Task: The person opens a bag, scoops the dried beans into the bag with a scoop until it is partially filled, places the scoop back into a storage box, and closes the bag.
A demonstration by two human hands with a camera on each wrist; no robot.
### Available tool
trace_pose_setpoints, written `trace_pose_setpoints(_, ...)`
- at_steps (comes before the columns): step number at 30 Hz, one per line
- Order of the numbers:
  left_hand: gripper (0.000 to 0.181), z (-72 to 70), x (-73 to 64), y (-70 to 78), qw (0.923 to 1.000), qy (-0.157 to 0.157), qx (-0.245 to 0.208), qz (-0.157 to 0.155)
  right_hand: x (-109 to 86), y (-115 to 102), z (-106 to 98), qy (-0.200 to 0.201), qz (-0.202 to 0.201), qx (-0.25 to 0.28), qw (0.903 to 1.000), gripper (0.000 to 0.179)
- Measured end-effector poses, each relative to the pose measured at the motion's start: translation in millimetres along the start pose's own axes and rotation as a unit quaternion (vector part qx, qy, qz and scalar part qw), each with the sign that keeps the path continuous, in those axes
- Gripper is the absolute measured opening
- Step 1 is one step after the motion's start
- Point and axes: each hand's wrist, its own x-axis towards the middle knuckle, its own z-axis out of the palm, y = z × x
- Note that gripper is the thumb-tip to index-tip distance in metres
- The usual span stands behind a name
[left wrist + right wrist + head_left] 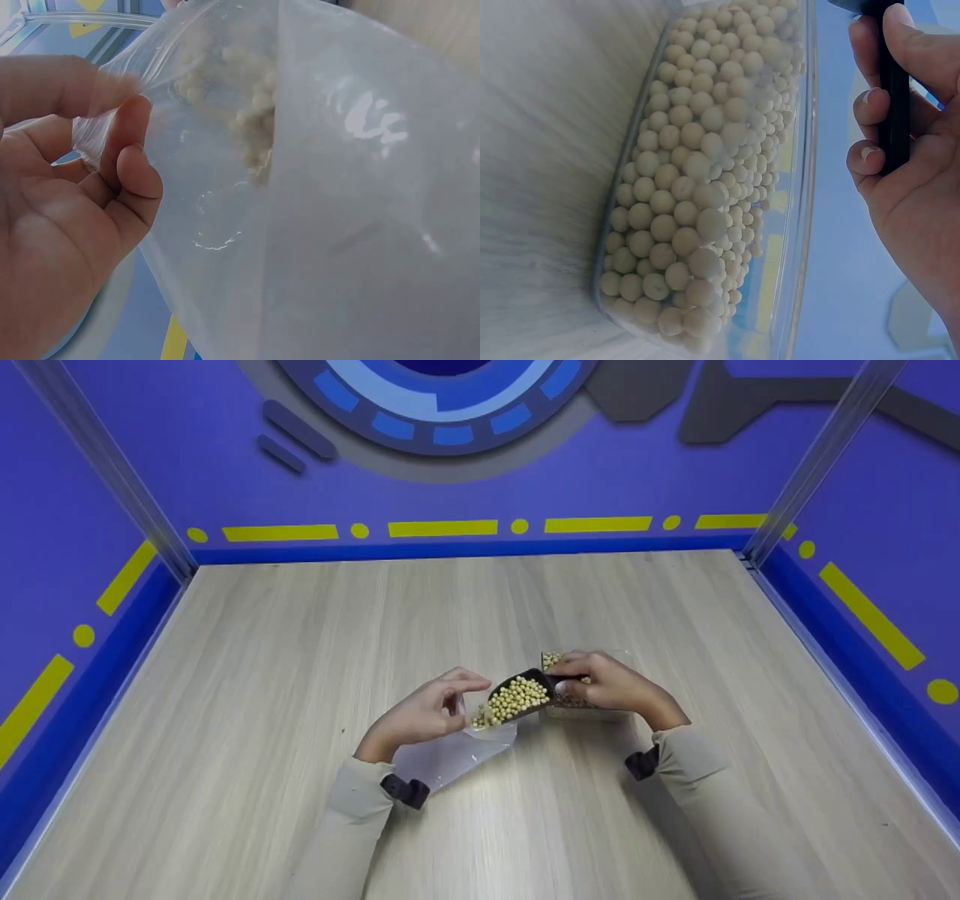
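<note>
My left hand (420, 712) pinches the mouth edge of a clear plastic bag (450, 757) between thumb and fingers. In my right hand (611, 682) is the black handle (895, 97) of a scoop (535, 676), gripped with curled fingers. Pale yellow soybeans (517, 699) fill the scoop, which tilts left with its lip at the bag's mouth. Some beans (259, 124) show through the bag's film in the left wrist view. Below the right hand stands a clear plastic box (592, 714) of soybeans (664, 225), partly hidden by that hand in the head view.
A pale wood-grain table (300, 645) lies under everything. Blue panels with yellow marks enclose it, with the back wall (450, 502) beyond the far edge. Black wrist camera mounts (405, 791) sit at both cuffs.
</note>
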Motion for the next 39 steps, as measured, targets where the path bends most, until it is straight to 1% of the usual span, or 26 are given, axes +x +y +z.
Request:
trace_pose_setpoints(10, 0.053, -0.7, -0.8, -0.3, 1.0, -0.001, 0.001, 0.007, 0.4, -2, -1, -0.007, 0.002, 0.001, 1.0, 0.03)
trace_pose_setpoints(13, 0.053, -0.8, -0.7, -1.3, 0.9999, 0.001, 0.003, 0.013, 0.2, -3, -2, -0.007, 0.003, -0.003, 1.0, 0.03)
trace_pose_setpoints(22, 0.054, -1.4, -1.3, 0.4, 0.9995, 0.011, -0.015, 0.024, 1.9, -7, -4, -0.003, 0.018, -0.013, 0.9997, 0.03)
trace_pose_setpoints(26, 0.055, -1.8, -1.6, 0.4, 0.9991, 0.015, -0.023, 0.031, 3.7, -8, -5, -0.002, 0.009, -0.022, 0.9997, 0.029)
trace_pose_setpoints(29, 0.056, -2.3, -1.2, 0.9, 0.999, 0.016, -0.031, 0.028, 4.7, -9, -6, -0.004, 0.004, -0.023, 0.9997, 0.029)
trace_pose_setpoints(32, 0.057, -2.5, -0.6, 1.0, 0.9989, 0.017, -0.038, 0.021, 5.0, -10, -8, -0.01, 0.009, -0.023, 0.9997, 0.029)
trace_pose_setpoints(35, 0.058, -2.6, -0.6, 0.8, 0.9989, 0.019, -0.036, 0.021, 4.9, -11, -8, -0.013, 0.014, -0.023, 0.9996, 0.029)
trace_pose_setpoints(39, 0.057, -2.5, -1.2, 0.6, 0.9988, 0.022, -0.04, 0.014, 5.5, -11, -9, -0.017, 0.01, -0.028, 0.9994, 0.03)
